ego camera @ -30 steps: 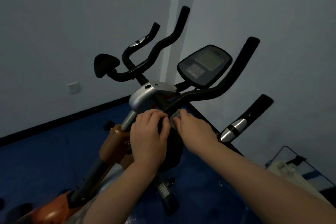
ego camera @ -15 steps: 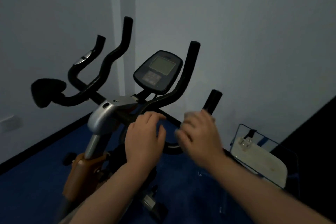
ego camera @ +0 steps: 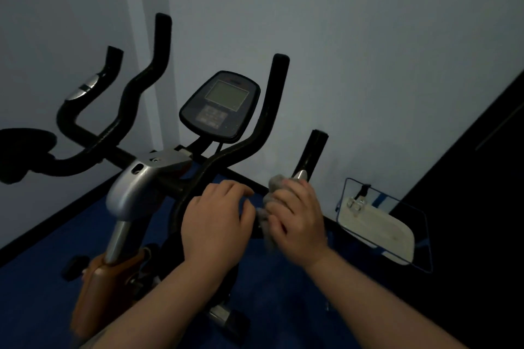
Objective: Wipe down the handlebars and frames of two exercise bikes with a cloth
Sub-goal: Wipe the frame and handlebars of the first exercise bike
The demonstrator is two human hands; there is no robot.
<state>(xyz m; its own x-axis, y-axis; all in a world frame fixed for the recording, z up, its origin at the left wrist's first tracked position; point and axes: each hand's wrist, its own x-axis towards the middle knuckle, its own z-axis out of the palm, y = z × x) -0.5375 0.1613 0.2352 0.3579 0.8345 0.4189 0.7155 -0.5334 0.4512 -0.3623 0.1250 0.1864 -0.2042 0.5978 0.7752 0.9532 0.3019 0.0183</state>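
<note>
Room: dim corner with pale grey walls (ego camera: 368,37), a black skirting strip and a blue floor (ego camera: 42,278).
Bike: black curved tubular handlebars (ego camera: 266,110) with chrome bands, on a silver stem housing (ego camera: 136,187) above an orange frame section (ego camera: 107,286).
Console: dark oval display unit (ego camera: 221,105) with a grey screen, standing between the inner bars.
Cloth: crumpled grey cloth (ego camera: 272,195), bunched against the right-side bar just below its chrome band.
Right hand (ego camera: 297,224): fingers curled round the cloth, pressing it to the bar.
Left hand (ego camera: 218,224): fingers bent over the lower black bar, gripping it, just beside the cloth.
Floor right: white tray-like object (ego camera: 377,232) inside a blue wire frame, by the wall.
</note>
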